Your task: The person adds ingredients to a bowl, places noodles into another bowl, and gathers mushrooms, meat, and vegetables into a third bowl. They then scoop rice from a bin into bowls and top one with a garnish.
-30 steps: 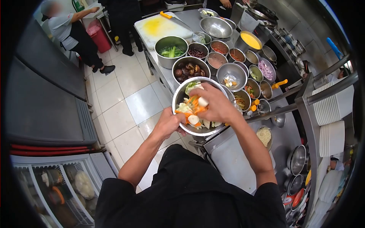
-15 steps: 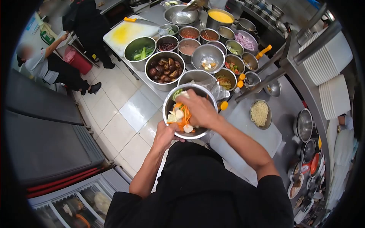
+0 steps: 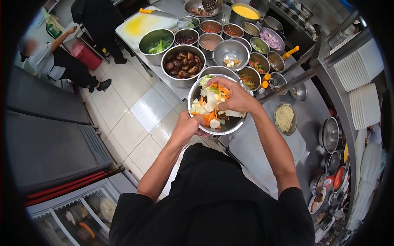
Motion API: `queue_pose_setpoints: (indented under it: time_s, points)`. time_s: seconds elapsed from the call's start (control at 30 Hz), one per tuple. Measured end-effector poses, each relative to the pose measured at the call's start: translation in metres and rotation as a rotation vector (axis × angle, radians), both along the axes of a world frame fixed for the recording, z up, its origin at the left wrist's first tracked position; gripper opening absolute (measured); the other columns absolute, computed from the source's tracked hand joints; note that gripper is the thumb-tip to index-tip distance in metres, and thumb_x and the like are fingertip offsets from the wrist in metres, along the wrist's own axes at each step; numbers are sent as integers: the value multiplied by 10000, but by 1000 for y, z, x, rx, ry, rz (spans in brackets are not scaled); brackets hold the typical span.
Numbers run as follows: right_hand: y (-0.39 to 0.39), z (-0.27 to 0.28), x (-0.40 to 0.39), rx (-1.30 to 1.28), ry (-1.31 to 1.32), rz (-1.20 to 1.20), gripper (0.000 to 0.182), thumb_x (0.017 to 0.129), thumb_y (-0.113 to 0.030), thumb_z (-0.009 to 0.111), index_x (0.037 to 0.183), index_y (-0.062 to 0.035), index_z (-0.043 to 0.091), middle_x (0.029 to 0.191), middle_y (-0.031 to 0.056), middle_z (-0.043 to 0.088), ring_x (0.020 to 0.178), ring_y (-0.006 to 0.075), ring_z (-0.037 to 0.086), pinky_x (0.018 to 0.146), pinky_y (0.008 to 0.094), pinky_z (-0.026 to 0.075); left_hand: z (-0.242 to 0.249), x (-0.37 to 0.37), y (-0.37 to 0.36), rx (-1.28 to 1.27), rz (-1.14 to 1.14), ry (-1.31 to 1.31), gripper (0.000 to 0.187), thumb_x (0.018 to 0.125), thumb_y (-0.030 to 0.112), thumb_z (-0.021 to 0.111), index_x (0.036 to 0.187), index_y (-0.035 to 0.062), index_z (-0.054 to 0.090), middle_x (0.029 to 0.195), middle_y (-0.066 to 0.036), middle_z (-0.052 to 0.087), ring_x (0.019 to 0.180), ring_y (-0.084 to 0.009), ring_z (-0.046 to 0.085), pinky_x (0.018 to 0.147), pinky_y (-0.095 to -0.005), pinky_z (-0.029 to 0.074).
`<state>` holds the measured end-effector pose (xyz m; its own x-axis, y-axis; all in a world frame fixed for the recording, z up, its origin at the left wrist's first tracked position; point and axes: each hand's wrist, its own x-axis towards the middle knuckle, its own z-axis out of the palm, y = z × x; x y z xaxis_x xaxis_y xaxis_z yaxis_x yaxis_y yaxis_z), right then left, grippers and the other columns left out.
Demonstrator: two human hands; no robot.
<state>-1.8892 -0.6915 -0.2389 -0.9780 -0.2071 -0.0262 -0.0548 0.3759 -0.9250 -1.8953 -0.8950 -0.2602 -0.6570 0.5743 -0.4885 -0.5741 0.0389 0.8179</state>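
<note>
A steel bowl of cut vegetables is held in front of my body. My left hand grips its near left rim, thumb over the edge and fingers underneath. Inside the bowl are carrot strips, white round slices and pale cabbage-like leaves. My right hand reaches in over the right rim, fingers curled and thumb opposed around some of these vegetables. Just beyond the bowl stand a pot of dark brown mushrooms and a steel bowl with a few pale pieces.
Several ingredient pots crowd the counter, among them green vegetables, sliced onion and yellow liquid. Noodles sit in a bowl at right, by a white cutting board. A knife lies on another board. Two people stand at left.
The bowl has moved slightly right and away from me with my left hand. My right hand has shifted right within it, baring more vegetables. At the back, a skimmer has moved, revealing meat-like pieces.
</note>
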Motion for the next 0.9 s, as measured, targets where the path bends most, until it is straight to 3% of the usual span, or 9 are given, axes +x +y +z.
queue_pose_setpoints:
  time_s: [0.07, 0.27, 0.37, 0.5, 0.6, 0.63, 0.73, 0.77, 0.9]
  points:
    - [0, -3, 2, 79, 49, 16, 597, 539, -4, 661, 1118, -58, 525, 1112, 34, 529, 1069, 145, 491, 972, 270, 363, -1, 1, 1, -2, -1, 22, 315, 691, 28, 492, 921, -185, 524, 768, -227, 611, 589, -278, 628, 464, -333, 547]
    - [-26, 11, 35, 556, 153, -50, 654, 575, -131, 693, 1191, -177, 477, 1105, 162, 443, 1004, 398, 480, 874, 437, 412, -6, 10, -1, 1, 38, 68, 314, 669, 13, 491, 918, -175, 525, 765, -218, 607, 588, -275, 629, 466, -340, 552]
    - [-22, 17, 50, 451, 105, -80, 803, 577, -115, 683, 1320, -190, 386, 1254, 181, 405, 1127, 396, 429, 975, 422, 369, -11, 16, 0, -8, 11, 47, 302, 652, 2, 496, 906, -158, 532, 751, -211, 607, 569, -267, 624, 459, -344, 548]
    - [-7, 43, 75, 253, 87, -173, 809, 614, -92, 663, 1361, -177, 365, 1300, 159, 446, 1189, 325, 444, 1003, 377, 357, -15, 25, 5, -18, -53, 4, 334, 637, -8, 502, 938, -149, 526, 761, -197, 608, 569, -257, 619, 455, -344, 546]
    - [10, 48, 99, 198, 59, -258, 762, 641, -67, 643, 1352, -147, 379, 1259, 153, 494, 1164, 327, 474, 1004, 368, 362, -13, 35, 17, 6, -97, -12, 349, 636, -7, 508, 955, -147, 521, 755, -183, 604, 568, -249, 613, 457, -326, 540]
    - [12, 49, 108, 135, 79, -331, 596, 713, -5, 572, 1289, -79, 436, 1249, 183, 499, 1131, 348, 495, 963, 372, 397, -13, 39, 22, -3, -115, 5, 339, 634, -8, 512, 945, -144, 530, 758, -172, 607, 577, -234, 611, 477, -314, 530]
    - [26, 43, 137, 260, 68, -497, 465, 761, 43, 504, 1217, -45, 497, 1199, 185, 534, 1086, 354, 523, 920, 361, 426, -14, 50, 36, -20, -204, 13, 316, 629, -15, 516, 921, -130, 552, 768, -148, 615, 605, -204, 607, 526, -291, 507]
    - [24, 43, 146, 280, 155, -598, 382, 787, 72, 463, 1151, -21, 537, 1092, 181, 582, 984, 357, 565, 843, 358, 456, -15, 55, 40, -29, -235, 16, 303, 625, -21, 517, 907, -119, 565, 775, -135, 620, 623, -189, 605, 554, -279, 495]
    - [37, 37, 192, 203, 176, -793, 295, 778, 50, 501, 1055, -8, 586, 866, 147, 604, 738, 316, 591, 695, 362, 478, -30, 79, 63, 66, -347, 14, 277, 656, -30, 507, 915, -123, 540, 705, -167, 608, 529, -230, 603, 438, -300, 495]
